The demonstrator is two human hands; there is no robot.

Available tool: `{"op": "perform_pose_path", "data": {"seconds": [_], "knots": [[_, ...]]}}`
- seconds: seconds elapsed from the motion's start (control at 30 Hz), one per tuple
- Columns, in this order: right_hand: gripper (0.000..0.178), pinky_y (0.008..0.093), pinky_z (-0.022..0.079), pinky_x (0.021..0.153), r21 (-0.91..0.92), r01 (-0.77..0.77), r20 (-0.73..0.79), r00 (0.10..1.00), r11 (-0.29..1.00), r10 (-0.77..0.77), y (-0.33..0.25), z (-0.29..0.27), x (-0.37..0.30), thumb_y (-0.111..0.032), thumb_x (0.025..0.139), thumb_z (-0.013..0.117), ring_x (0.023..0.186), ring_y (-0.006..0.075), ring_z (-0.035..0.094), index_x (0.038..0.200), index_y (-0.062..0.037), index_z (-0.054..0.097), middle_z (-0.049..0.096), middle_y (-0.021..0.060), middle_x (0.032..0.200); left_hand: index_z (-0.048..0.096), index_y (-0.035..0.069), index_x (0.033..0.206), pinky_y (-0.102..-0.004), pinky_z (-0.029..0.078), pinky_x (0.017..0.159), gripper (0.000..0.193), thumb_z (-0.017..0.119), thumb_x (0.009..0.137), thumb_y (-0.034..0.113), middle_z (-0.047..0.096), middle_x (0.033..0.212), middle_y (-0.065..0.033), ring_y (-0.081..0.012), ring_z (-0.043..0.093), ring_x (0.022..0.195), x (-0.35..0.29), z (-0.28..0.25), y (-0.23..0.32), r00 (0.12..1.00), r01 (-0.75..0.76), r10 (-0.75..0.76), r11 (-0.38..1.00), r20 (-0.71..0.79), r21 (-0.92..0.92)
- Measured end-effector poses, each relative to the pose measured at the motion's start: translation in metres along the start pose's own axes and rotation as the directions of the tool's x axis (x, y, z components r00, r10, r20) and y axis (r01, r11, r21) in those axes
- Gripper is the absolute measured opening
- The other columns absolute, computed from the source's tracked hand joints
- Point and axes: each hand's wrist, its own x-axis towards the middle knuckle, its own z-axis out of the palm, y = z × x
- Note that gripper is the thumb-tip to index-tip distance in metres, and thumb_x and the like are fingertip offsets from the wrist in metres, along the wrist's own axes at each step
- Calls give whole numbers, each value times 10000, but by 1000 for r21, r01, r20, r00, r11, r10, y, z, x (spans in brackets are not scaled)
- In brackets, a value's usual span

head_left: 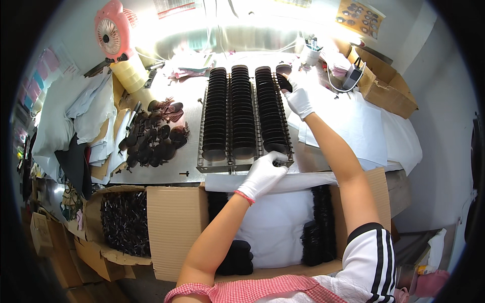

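A metal rack (pixel 230 164) stands on the table with three columns of dark lenses (pixel 241 111) set upright in it. My left hand (pixel 263 175), in a white glove, rests at the rack's front right corner with its fingers curled closed. What lies between those fingertips is hidden. Beside the rack's far right end, my gloved right hand (pixel 301 98) grips a dark lens (pixel 284 82) between thumb and fingers. Another lens (pixel 284 69) shows just behind it. Left of the rack lies a heap of loose dark lenses (pixel 154 139).
An open carton (pixel 177 227) in front of me holds white wrapping and rows of black pieces. A smaller box (pixel 125 222) of dark pieces sits to its left. White sheets (pixel 353 131) lie at right, near a cardboard box (pixel 389 83). A pink fan (pixel 112 33) stands back left.
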Motion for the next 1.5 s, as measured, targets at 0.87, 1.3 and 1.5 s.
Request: {"op": "perform_pose_path", "data": {"seconds": [0.87,1.3,1.5], "knots": [[451,373,508,932,34,-277,49,960,960,275,-54,-49,4,-227,929,664,1090,267,646,1328,-35,574,650,187,1238,519,285,1288,-441,515,939,306,587,1004,375,596,1204,-6,-198,592,1065,-64,10,22,995,28,-95,-74,35,-997],[256,371,523,790,212,-139,33,990,967,135,63,37,50,-140,940,639,843,269,685,1182,-90,703,732,162,974,443,242,1418,-369,593,910,581,720,919,135,534,1344,-80,-281,560,1239,-123,9,-40,998,63,-14,29,62,-998],[425,434,549,697,-590,176,30,980,788,-196,37,34,37,-79,915,492,699,348,681,1261,-250,671,698,174,823,464,217,1393,-414,568,960,573,691,899,35,529,1349,-85,-297,542,1289,-128,16,-30,988,116,-122,203,93,-972]]}}
